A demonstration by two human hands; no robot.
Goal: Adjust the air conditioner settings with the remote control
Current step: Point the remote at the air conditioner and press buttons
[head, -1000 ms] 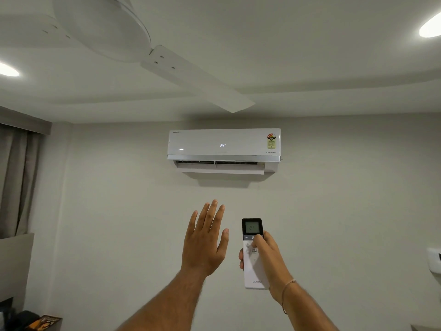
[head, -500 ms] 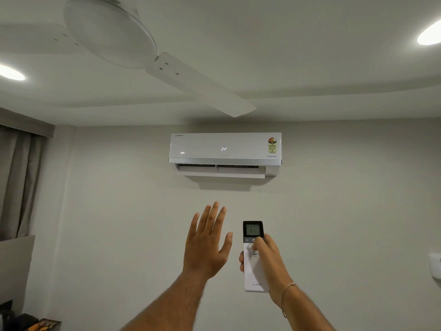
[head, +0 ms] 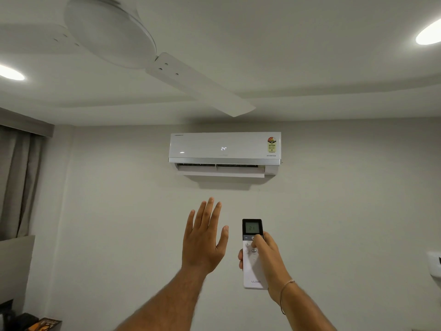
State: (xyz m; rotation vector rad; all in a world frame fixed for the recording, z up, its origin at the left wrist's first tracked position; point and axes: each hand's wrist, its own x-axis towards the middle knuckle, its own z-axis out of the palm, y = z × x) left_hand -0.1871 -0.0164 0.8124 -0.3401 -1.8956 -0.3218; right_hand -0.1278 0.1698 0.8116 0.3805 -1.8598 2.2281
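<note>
A white wall-mounted air conditioner (head: 224, 149) hangs high on the wall ahead, its front display reading 24 and its lower flap open. My right hand (head: 267, 256) holds a white remote control (head: 251, 273) upright below the unit, with the thumb on the buttons just under the dark screen, which reads 21. My left hand (head: 202, 240) is raised beside the remote, palm toward the unit, fingers straight and slightly apart, holding nothing.
A white ceiling fan (head: 133, 44) hangs overhead at the upper left, one blade reaching toward the unit. Grey curtains (head: 16, 182) cover the left side. Ceiling lights (head: 427, 37) glow at both sides. A white wall fitting (head: 434, 263) sits at the right edge.
The view has tilted slightly, so the air conditioner sits a little lower in the frame. My thumb has shifted up toward the buttons under the screen. The left hand stays raised.
</note>
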